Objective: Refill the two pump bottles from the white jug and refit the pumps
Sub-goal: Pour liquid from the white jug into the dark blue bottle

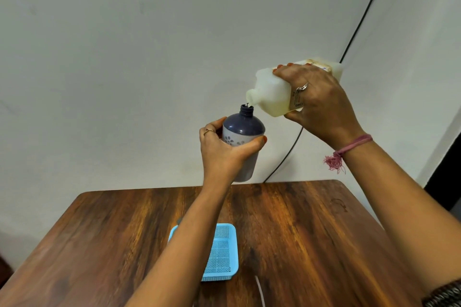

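- The purple pump bottle (243,142) serves as the landmark: it is held upright in mid-air, above the far edge of the wooden table (287,237), with its pump off and its threaded neck open at the top.
- The left hand (224,151) wraps around the bottle's middle, fingers and thumb curled on its flowered band, so the neck stays uncovered.
- The white jug (277,93) lies up and to the right of the bottle, tipped well over so that its long axis slopes down to the left, its spout just above and beside the bottle's neck.
- The right hand (315,99) clasps the jug's body from above, fingers over the top and thumb beneath; pale liquid sits low in the tilted jug.
- A small dark drip or thread shows between spout and neck; whether liquid is flowing cannot be told.
- By this look the pour turns on keeping the spout directly over the narrow neck; a slight drift to the right of the bottle would spill onto the table.
- A blue mesh basket (222,254) rests on the table well below the bottle, nearer the person, partly hidden by the left forearm.
- A black cable (359,25) runs down the wall behind the jug, to the right of the bottle.
- The second bottle and both pumps are not in view.
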Action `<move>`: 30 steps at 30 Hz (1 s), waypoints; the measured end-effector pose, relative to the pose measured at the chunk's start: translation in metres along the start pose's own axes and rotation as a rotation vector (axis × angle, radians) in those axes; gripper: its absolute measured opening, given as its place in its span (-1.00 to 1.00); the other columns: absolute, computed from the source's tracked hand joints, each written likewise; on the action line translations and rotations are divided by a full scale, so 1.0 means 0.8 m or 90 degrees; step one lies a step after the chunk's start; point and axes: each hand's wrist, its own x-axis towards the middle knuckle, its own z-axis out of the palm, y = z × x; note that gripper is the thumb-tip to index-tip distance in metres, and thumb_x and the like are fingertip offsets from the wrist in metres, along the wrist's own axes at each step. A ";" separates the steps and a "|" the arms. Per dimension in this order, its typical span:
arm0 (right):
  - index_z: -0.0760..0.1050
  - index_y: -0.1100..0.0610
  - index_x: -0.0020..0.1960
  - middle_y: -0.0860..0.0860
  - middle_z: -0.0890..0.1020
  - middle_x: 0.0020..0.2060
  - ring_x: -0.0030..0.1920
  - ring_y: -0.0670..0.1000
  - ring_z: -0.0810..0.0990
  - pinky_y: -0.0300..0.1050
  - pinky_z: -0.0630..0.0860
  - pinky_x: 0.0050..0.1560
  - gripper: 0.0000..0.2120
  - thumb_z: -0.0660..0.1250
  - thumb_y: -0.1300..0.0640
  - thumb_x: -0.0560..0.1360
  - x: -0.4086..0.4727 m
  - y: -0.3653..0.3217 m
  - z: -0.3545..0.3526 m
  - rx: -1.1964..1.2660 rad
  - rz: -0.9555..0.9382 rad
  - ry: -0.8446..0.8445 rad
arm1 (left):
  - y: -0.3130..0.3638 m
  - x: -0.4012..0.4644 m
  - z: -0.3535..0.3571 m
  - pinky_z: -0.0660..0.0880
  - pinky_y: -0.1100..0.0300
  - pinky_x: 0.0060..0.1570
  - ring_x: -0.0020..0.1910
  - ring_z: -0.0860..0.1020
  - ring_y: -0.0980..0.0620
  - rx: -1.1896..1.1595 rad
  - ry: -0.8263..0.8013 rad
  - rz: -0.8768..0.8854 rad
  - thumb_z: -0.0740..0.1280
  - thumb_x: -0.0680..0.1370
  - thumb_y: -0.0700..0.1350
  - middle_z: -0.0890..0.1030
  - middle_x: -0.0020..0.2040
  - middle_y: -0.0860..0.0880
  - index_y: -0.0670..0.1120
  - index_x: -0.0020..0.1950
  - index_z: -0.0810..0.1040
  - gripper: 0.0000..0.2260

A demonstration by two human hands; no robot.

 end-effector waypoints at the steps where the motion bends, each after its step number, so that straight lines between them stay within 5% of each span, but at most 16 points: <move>1: 0.45 0.22 0.31 0.14 0.56 0.22 0.22 0.17 0.52 0.05 0.36 0.29 -0.37 0.54 0.26 0.27 0.000 0.000 0.000 0.000 0.000 0.001 | 0.000 0.000 0.000 0.43 0.45 -0.12 0.06 0.50 0.18 0.000 0.000 -0.001 0.64 0.18 0.01 0.47 0.23 -0.02 0.01 0.25 0.36 -0.26; 12: 0.44 0.22 0.32 0.14 0.56 0.23 0.24 0.18 0.51 0.11 0.39 0.30 -0.37 0.54 0.26 0.28 0.000 0.001 -0.001 0.004 0.005 -0.012 | 0.004 -0.003 0.003 0.45 0.41 -0.07 0.08 0.51 0.20 -0.014 0.003 0.003 0.58 0.08 0.14 0.47 0.21 -0.02 0.05 0.20 0.36 -0.24; 30: 0.45 0.22 0.31 0.14 0.56 0.22 0.23 0.18 0.52 0.08 0.38 0.29 -0.38 0.54 0.26 0.28 -0.001 0.002 -0.005 0.000 -0.007 0.002 | 0.002 -0.005 0.002 0.44 0.42 -0.09 0.07 0.51 0.18 -0.007 -0.002 0.005 0.64 0.17 0.02 0.47 0.22 -0.03 0.04 0.21 0.36 -0.28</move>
